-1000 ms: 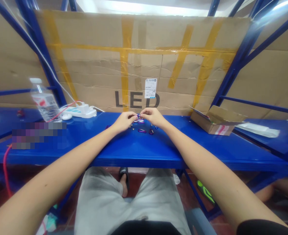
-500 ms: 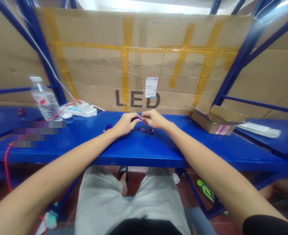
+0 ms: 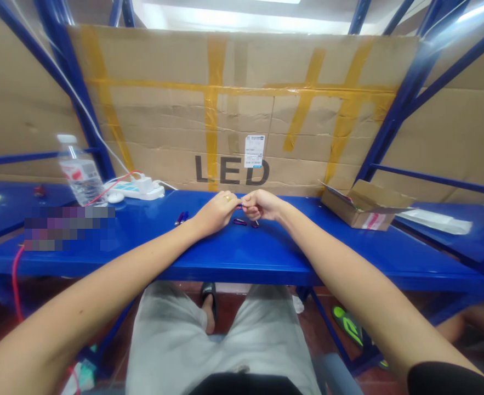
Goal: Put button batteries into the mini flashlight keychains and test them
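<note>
My left hand point(image 3: 216, 213), a ring on one finger, is curled with its back to the camera; the fingertips are hidden. Against it, my right hand point(image 3: 261, 205) pinches between thumb and bent fingers. A small purple carabiner point(image 3: 240, 204) sits between the two hands, mostly covered by fingers. Just below them on the blue table point(image 3: 233, 255) lies another purple carabiner point(image 3: 239, 221), with one more carabiner point(image 3: 255, 224) beside it, under my right hand. Left of my left hand, a few slim purple pieces point(image 3: 181, 218) lie together; their kind is too small to make out.
A water bottle point(image 3: 79, 170) and a white power strip point(image 3: 137, 189) with cables stand at the left. An open cardboard box point(image 3: 367, 206) is at the right, beside a white packet point(image 3: 434, 220). A large cardboard sheet point(image 3: 163, 126) rises behind the table.
My left hand has rolled over so its back and ring show, covering more of the carabiner. My right fingers have curled tighter. The camera view has tilted slightly upward.
</note>
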The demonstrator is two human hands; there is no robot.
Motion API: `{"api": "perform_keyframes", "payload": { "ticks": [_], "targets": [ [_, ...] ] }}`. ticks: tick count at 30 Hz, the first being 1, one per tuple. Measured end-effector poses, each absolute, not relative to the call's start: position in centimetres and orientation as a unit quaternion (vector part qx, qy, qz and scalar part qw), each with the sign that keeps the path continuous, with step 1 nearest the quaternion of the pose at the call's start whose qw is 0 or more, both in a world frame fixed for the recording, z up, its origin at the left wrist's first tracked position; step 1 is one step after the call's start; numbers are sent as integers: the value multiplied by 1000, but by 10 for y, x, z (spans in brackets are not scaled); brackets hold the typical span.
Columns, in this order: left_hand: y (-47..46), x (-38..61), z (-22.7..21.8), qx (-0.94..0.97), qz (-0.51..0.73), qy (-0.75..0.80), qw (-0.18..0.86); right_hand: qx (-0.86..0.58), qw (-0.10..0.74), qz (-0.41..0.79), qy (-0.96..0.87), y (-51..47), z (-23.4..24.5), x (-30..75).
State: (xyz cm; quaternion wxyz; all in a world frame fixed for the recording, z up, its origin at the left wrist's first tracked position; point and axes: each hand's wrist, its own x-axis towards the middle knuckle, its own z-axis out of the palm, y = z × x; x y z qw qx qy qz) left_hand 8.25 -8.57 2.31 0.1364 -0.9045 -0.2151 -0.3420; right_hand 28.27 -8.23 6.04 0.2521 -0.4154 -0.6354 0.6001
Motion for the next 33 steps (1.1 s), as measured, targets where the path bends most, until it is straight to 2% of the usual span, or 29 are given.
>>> {"api": "perform_keyframes", "payload": {
  "ticks": [3, 6, 8, 12, 15, 18, 21, 25, 28, 33],
  "targets": [
    [-85, 83, 23, -902, -350, -209, 145, -409, 249, 617, -625, -84, 63, 283],
    [-83, 84, 24, -891, -371, -230, 124, -409, 256, 575, -661, -85, 66, 282],
    [-81, 84, 26, -878, -381, -273, 97, -431, 274, 495, -703, -82, 67, 282],
    [-75, 79, 31, -845, -397, -356, 31, -534, 305, 250, -748, -74, 64, 284],
    [-69, 73, 29, -834, -400, -380, -3, -551, 208, 121, -799, -75, 58, 283],
    [-65, 70, 26, -837, -388, -386, -24, -544, 94, 138, -823, -81, 52, 275],
    [-66, 72, 25, -848, -372, -376, -42, -557, 78, 114, -819, -86, 48, 267],
    [-69, 73, 26, -860, -362, -357, -49, -558, 92, 94, -819, -87, 45, 265],
    [-69, 72, 26, -866, -351, -354, -42, -545, 146, 82, -821, -85, 44, 267],
    [-63, 69, 23, -871, -329, -364, -23, -546, 230, 164, -789, -78, 37, 269]
  ]
}}
